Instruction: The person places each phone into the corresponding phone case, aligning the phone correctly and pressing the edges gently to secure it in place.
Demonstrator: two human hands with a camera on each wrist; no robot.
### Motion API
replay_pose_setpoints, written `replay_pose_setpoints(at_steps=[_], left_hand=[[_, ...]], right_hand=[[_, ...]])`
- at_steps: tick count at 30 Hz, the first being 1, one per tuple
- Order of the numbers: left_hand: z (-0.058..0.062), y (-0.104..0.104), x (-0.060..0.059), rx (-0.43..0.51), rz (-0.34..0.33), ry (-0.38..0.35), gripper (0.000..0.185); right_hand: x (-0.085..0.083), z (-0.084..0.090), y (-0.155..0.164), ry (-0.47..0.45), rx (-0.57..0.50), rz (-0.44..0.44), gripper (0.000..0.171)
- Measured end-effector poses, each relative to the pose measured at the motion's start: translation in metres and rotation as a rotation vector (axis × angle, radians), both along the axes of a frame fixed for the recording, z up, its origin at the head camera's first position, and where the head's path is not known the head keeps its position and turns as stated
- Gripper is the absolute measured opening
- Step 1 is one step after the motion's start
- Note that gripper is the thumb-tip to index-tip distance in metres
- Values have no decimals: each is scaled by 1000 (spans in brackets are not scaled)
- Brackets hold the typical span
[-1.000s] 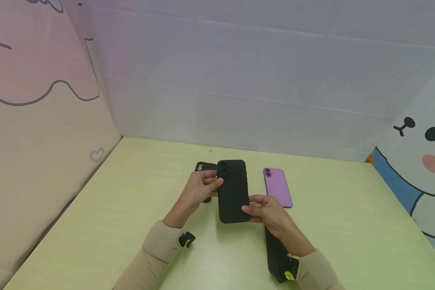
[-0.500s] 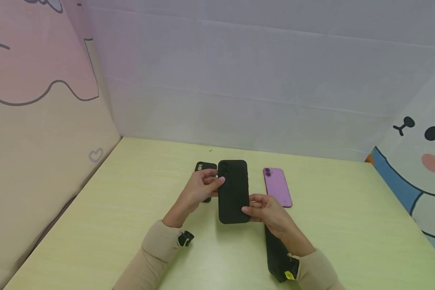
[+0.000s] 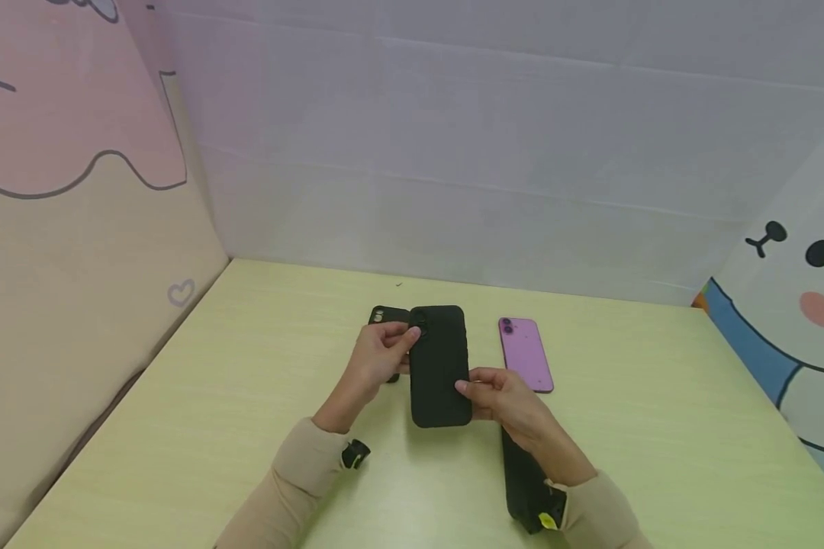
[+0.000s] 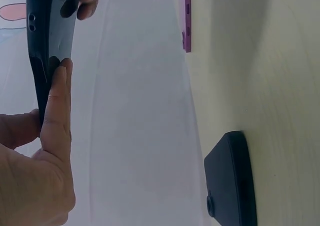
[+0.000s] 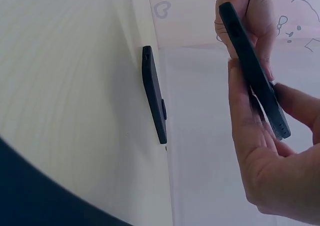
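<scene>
Both hands hold a black phone case (image 3: 440, 364) above the table, its back toward the head camera. My left hand (image 3: 378, 358) pinches its upper left edge near the camera cutout, thumb on the back. My right hand (image 3: 501, 400) pinches the lower right edge. The left wrist view shows the black phone case (image 4: 47, 45) edge-on against my left fingers (image 4: 56, 110). In the right wrist view the black phone case (image 5: 252, 68) sits between my right thumb and fingers (image 5: 245, 110).
A second black phone (image 3: 384, 316) lies on the yellow-green table (image 3: 247, 396) behind my left hand, also seen as the black phone (image 4: 232, 181) and the black phone (image 5: 153, 100). A purple phone (image 3: 525, 354) lies face down to the right. Walls enclose the table on three sides.
The black case has tilted slightly and shifted a little left and down; the left thumb has slid up toward the camera cutout. Both hands keep their hold.
</scene>
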State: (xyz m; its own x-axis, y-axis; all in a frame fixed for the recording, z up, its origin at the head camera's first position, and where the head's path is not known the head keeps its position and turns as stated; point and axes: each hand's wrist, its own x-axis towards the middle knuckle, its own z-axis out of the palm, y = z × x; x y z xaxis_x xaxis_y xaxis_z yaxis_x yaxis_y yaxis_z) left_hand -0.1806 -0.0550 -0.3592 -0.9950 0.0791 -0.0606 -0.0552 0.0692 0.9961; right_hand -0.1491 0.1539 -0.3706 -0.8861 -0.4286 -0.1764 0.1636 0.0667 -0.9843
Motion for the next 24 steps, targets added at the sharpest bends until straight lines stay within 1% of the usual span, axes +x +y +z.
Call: replay_pose_setpoints(at_steps=[3, 5, 8, 13, 18, 21, 24], left_hand=[[-2, 3, 2, 3, -37, 0, 34], [-3, 5, 2, -1, -76, -5, 33], [-5, 7, 3, -33, -129, 2, 32], [-9, 10, 5, -65, -198, 13, 38], [-10, 13, 6, -64, -225, -11, 43], [-11, 14, 7, -72, -241, -9, 44], [-12, 13, 7, -97, -278, -3, 44]], right_hand=[[-2, 1, 0, -6, 17, -93, 30], [-3, 1, 0, -6, 11, -169, 33], [-4, 2, 1, -7, -26, -257, 32], [-7, 3, 2, -4, -96, -338, 35], [-7, 4, 3, -2, -120, -415, 41], [-6, 5, 2, 9, -143, -472, 40], [-6, 7, 1, 5, -173, -532, 38]])
